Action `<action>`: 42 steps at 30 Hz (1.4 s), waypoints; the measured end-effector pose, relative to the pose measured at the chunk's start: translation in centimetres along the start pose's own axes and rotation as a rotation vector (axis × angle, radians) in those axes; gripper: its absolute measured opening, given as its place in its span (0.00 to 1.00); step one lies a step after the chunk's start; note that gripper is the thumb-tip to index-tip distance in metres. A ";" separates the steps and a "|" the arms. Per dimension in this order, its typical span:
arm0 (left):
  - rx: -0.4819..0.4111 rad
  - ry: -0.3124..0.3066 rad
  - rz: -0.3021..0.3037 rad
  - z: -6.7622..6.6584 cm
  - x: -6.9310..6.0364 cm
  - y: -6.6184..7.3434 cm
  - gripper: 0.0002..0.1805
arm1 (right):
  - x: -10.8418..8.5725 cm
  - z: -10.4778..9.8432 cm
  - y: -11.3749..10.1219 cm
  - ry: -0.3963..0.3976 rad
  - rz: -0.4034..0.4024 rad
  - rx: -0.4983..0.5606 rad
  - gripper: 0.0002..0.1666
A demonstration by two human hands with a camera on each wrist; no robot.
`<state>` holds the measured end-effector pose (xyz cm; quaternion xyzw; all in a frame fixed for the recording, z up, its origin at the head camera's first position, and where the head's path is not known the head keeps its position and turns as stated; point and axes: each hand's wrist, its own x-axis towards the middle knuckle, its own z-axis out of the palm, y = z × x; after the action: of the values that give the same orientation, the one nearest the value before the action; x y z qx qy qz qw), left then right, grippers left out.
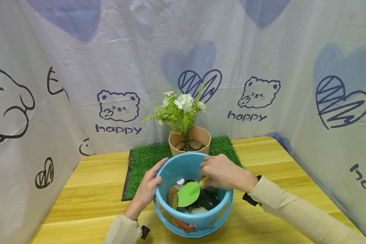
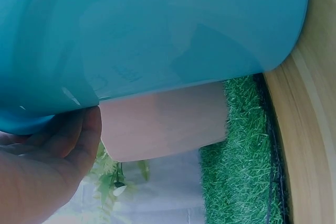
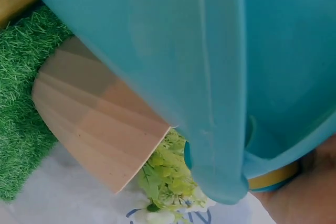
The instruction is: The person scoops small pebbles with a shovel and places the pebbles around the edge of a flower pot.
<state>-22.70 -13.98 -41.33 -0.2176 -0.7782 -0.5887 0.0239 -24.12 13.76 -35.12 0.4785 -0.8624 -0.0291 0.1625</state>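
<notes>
A blue bucket (image 1: 189, 222) stands on the table, holding stones of several colours, among them a brown stone (image 1: 172, 198) and black ones. The left hand (image 1: 147, 188) grips the bucket's left rim; in the left wrist view its fingers bend round the edge of the blue wall (image 2: 157, 35). Over the bucket's right side, the right hand (image 1: 222, 172) grips the yellow handle of a shovel whose green blade (image 1: 189, 194) lies over the stones. The right wrist view shows part of that hand (image 3: 307, 195) beyond the rim, its fingers mostly hidden.
Behind the bucket, a pinkish plant pot (image 1: 190, 135) with white flowers (image 1: 185, 102), green leaves and brown stones stands on a green turf mat (image 1: 147, 162). The wooden table (image 1: 94, 189) is enclosed by printed curtains (image 1: 125, 67) at the back and sides.
</notes>
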 end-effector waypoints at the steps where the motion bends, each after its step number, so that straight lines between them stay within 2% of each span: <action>1: 0.001 -0.001 0.001 0.0 0.0 0.0 0.40 | 0.0 0.0 0.0 0.000 0.001 0.002 0.12; 11: -0.002 0.005 0.000 -0.2 0.0 0.3 0.40 | 0.1 -0.1 0.0 0.011 -0.016 -0.018 0.12; 20: 0.007 0.014 0.014 0.1 -0.1 0.0 0.41 | 0.1 -0.2 0.2 0.026 0.045 0.068 0.12; 27: 0.009 0.014 0.022 0.2 0.0 0.1 0.40 | 0.1 -0.1 0.5 0.036 0.048 0.065 0.11; 33: 0.006 0.002 0.036 0.2 0.0 0.1 0.41 | -0.3 -0.8 1.1 0.099 0.075 0.081 0.12; 36: 0.005 0.008 0.034 0.2 0.1 0.1 0.41 | -0.3 -0.8 1.4 0.118 0.054 0.084 0.12; 42: 0.003 0.024 0.026 0.2 0.0 -0.1 0.40 | -0.4 -0.3 1.5 0.103 0.017 0.086 0.10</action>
<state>-22.71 -13.81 -41.45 -0.2204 -0.7760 -0.5896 0.0413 -25.03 14.93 -34.60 0.4788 -0.8573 0.0342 0.1861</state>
